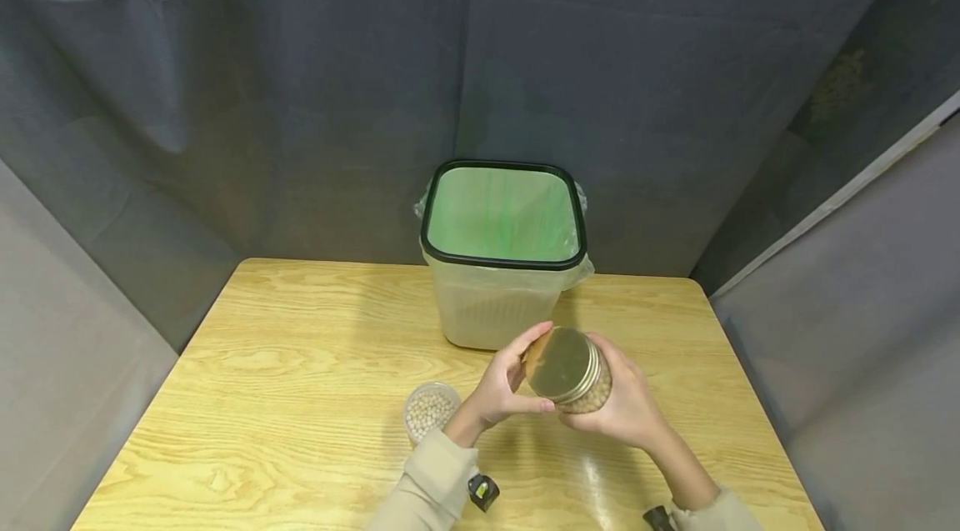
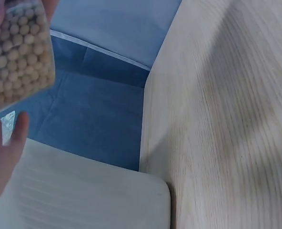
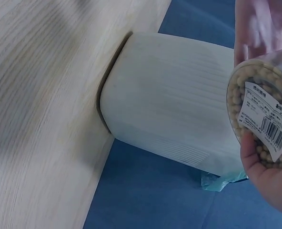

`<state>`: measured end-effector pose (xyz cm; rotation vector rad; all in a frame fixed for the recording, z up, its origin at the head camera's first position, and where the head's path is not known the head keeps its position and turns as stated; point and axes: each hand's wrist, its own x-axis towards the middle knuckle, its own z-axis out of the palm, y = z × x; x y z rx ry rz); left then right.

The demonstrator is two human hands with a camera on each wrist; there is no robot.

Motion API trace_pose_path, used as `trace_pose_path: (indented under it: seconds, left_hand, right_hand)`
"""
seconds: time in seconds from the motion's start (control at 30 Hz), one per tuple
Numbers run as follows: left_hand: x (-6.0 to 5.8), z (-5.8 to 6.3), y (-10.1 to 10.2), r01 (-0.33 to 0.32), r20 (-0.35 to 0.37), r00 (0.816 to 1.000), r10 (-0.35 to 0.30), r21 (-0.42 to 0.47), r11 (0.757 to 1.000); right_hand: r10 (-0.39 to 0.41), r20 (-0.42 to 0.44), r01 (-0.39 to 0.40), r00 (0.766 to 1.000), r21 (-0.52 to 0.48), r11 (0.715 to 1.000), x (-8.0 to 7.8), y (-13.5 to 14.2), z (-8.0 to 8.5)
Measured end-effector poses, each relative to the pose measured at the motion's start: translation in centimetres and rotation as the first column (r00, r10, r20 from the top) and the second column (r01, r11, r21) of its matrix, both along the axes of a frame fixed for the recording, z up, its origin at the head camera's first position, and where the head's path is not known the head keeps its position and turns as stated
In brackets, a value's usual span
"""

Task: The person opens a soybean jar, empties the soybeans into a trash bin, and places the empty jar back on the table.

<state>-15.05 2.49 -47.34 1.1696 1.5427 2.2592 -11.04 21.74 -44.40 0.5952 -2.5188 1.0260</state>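
Note:
A clear jar with a gold screw lid is tilted above the table, filled with round tan bean-like balls. My right hand grips its body. The lid lies between the thumb and fingers of my left hand, which holds it by the edge. Seen from the right wrist, the jar's base bears a white barcode label, with my right thumb against it. In the left wrist view, the lid is out of frame and two left fingertips show beside the jar.
Behind the hands stands a white bin with a black rim and a green-tinted plastic liner. A small round clear tub of pale balls sits by my left forearm on the wooden table. Dark curtains hang behind.

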Motion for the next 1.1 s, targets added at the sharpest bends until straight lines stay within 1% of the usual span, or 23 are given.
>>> trace_pose_path:
  seconds: [0.03,0.1,0.23,0.33,0.43,0.47,0.5,0.57,0.63,0.7,0.77,0.8,0.83,0.9,0.97,1.0,1.1]
  left_hand:
    - [0.0,0.0,-0.1,-0.007,0.003,1.000,0.007,-0.006,1.000]
    - [-0.1,0.1,-0.1,-0.044,-0.005,0.999,0.044,-0.019,0.999]
    - [0.0,0.2,0.3,-0.151,-0.025,0.988,0.150,-0.054,0.987]
    - [0.4,0.3,0.7,-0.242,0.025,0.969,0.244,-0.076,0.967]
    - [1.0,0.3,1.2,-0.291,0.100,0.949,0.298,-0.079,0.953]
    - [1.1,0.3,1.3,-0.296,0.114,0.946,0.303,-0.077,0.952]
    - [1.2,0.3,1.4,-0.294,0.117,0.946,0.301,-0.074,0.953]
    - [1.3,0.3,1.4,-0.269,0.105,0.956,0.274,-0.065,0.961]
    - [1.2,0.4,1.3,-0.216,0.065,0.974,0.218,-0.044,0.975]
    - [0.9,0.5,1.1,-0.136,0.020,0.991,0.136,0.002,0.991]
    - [0.6,0.7,0.9,-0.056,-0.010,0.998,0.057,0.045,0.997]
    - [0.5,0.7,0.8,-0.034,-0.030,0.999,0.036,0.055,0.998]
    - [0.4,0.8,0.7,-0.026,-0.046,0.999,0.029,0.060,0.998]
    - [0.3,0.8,0.6,-0.039,-0.056,0.998,0.042,0.055,0.998]
    - [0.4,0.7,0.7,-0.095,-0.039,0.995,0.097,0.032,0.995]
    - [0.5,0.7,0.7,-0.125,-0.024,0.992,0.125,0.017,0.992]
    - [0.8,0.6,1.0,-0.181,0.041,0.983,0.181,-0.014,0.983]
  right_hand:
    - [0.001,0.003,-0.001,1.000,0.001,1.000,0.0,0.0,0.0]
    - [0.004,0.003,-0.004,1.000,0.003,1.000,0.1,0.1,0.1]
    - [-0.002,-0.005,0.002,1.000,0.001,1.000,0.2,0.0,0.1]
    - [-0.025,-0.035,0.025,0.999,0.008,1.000,0.1,-0.1,0.0]
    - [-0.051,-0.062,0.052,0.997,0.016,0.998,0.0,-0.2,0.0]
    - [-0.058,-0.069,0.059,0.996,0.018,0.998,0.0,-0.2,0.0]
    - [-0.062,-0.071,0.063,0.996,0.022,0.998,0.0,-0.2,0.0]
    - [-0.056,-0.072,0.058,0.996,0.025,0.998,0.0,-0.2,0.0]
    - [-0.036,-0.075,0.039,0.997,0.030,0.999,-0.1,-0.1,0.1]
    - [-0.015,-0.073,0.018,0.997,0.039,0.999,-0.1,0.0,0.1]
    - [0.007,-0.057,-0.005,0.998,0.043,0.999,-0.1,0.0,0.0]
    - [0.014,-0.050,-0.012,0.999,0.044,0.999,-0.1,0.0,0.0]
    - [0.019,-0.044,-0.017,0.999,0.046,0.999,-0.1,0.0,0.0]
    - [0.023,-0.031,-0.021,0.999,0.044,0.999,-0.1,0.0,-0.1]
    - [0.015,-0.028,-0.014,0.999,0.041,0.999,0.0,-0.1,-0.1]
    - [0.008,-0.029,-0.007,1.000,0.040,0.999,0.0,-0.1,-0.2]
    - [-0.010,-0.032,0.011,0.999,0.036,0.999,0.0,-0.2,-0.4]
